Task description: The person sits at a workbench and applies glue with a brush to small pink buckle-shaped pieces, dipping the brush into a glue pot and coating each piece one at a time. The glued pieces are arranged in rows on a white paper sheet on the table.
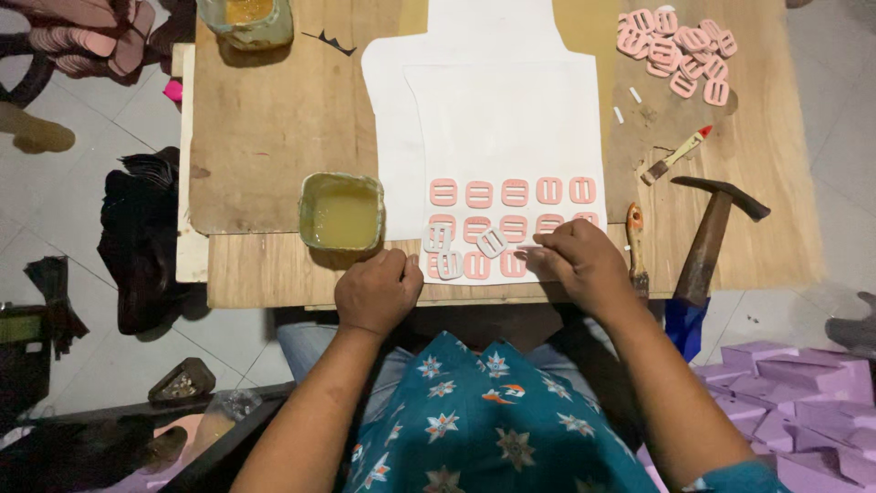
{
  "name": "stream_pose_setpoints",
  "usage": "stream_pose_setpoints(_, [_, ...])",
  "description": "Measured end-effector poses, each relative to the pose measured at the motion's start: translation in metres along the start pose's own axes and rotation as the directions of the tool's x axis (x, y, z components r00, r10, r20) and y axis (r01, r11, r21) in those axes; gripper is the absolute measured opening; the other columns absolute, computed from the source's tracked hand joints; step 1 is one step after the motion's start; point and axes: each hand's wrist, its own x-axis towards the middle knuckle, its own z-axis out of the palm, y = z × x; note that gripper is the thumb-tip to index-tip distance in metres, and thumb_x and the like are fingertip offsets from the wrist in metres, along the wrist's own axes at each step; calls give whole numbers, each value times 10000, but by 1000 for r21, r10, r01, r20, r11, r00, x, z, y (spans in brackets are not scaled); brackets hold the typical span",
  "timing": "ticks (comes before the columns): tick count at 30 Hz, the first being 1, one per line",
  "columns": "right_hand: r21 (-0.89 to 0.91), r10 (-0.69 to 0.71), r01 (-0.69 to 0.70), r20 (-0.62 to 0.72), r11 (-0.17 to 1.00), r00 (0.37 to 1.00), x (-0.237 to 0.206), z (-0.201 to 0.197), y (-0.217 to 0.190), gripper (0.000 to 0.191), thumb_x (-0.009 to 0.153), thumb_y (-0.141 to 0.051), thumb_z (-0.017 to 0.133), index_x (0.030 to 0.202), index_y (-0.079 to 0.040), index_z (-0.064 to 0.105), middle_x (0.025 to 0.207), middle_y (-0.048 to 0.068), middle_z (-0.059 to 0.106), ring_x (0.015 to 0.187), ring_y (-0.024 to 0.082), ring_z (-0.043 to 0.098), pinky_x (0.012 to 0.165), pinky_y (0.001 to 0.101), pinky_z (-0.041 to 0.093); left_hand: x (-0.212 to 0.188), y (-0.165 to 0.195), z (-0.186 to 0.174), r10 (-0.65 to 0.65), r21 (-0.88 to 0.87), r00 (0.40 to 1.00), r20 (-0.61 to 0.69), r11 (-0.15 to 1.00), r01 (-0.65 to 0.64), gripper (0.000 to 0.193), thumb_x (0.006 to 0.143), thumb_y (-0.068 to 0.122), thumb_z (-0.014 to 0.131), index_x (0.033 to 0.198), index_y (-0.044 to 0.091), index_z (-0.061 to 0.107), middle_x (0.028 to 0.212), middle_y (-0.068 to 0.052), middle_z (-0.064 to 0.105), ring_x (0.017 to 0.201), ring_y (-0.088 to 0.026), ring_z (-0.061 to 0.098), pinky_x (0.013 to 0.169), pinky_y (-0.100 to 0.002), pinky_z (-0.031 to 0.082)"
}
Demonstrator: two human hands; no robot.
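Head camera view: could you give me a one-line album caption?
Two hands arrange pink buckle pieces in rows on white paper, glue tub alongside.

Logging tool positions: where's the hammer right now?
The hammer lies on the wooden board's right side, just right of the small brush and the right hand.

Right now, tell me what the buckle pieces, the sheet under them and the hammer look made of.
Pink buckle pieces: probably matte plastic or foam, uniform and flat. White sheet: likely paper or thin card, with cut edges. Hammer: dark metal head, worn wooden handle.
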Motion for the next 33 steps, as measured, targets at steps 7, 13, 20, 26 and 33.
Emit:
stream_pose_setpoints(7, [358, 231, -202, -40, 912, 972, 37, 6, -15, 266, 908, -169, 754, 1120, -15, 713, 936, 62, 753, 845, 128, 702, 740, 271, 565, 1, 1, 1, -25, -5, 999, 23, 1000, 25, 288, 883, 268, 686, 651, 129, 586, 622, -97, 614, 539, -347, 628, 503, -499, 503])
stream_pose_setpoints(13, [536, 352, -371, 142, 758, 925, 101, 20, -26, 236, 964, -214, 697, 1096, -18, 698, 924, 59, 725, 806, 108, 675, 686, 250, 553, 1, 0, 1, -19, -19, 1000, 21, 1000, 19, 273, 884, 257, 677, 662, 126, 586, 646, -87, 626, 542, -339, 628, 505, -493, 503])
stream_pose_setpoints(20, [365, 308, -327, 111, 872, 945, 165, 55, -11, 243, 879, -249, 753, 895, -7, 739, 997, 73, 658, 864, 161, 673, 714, 304, 545, 1, 0, 3, -32, -7, 999, 23, 999, 32, 257, 871, 258, 682, 669, 129, 591, 649, -85, 629, 533, -334, 624, 502, -488, 502])
stream_pose_setpoints(26, [243, 185, -190, 42, 951, 982, 177, 79, 2, 226, 857, -233, 760, 815, -11, 758, 998, 126, 616, 897, 230, 627, 776, 373, 522, 2, 0, 3, -38, -44, 999, 28, 998, 39, 244, 869, 251, 687, 681, 129, 591, 664, -81, 636, 539, -330, 631, 509, -481, 507])
stream_pose_setpoints(33, [210, 210, -211, 29, 955, 977, 177, 85, 0, 233, 837, -249, 762, 805, -19, 761, 1016, 131, 615, 929, 251, 632, 801, 377, 529, 3, 2, 0, -37, -27, 999, 7, 999, 38, 244, 855, 250, 695, 676, 128, 581, 648, -81, 626, 524, -324, 627, 500, -471, 508])
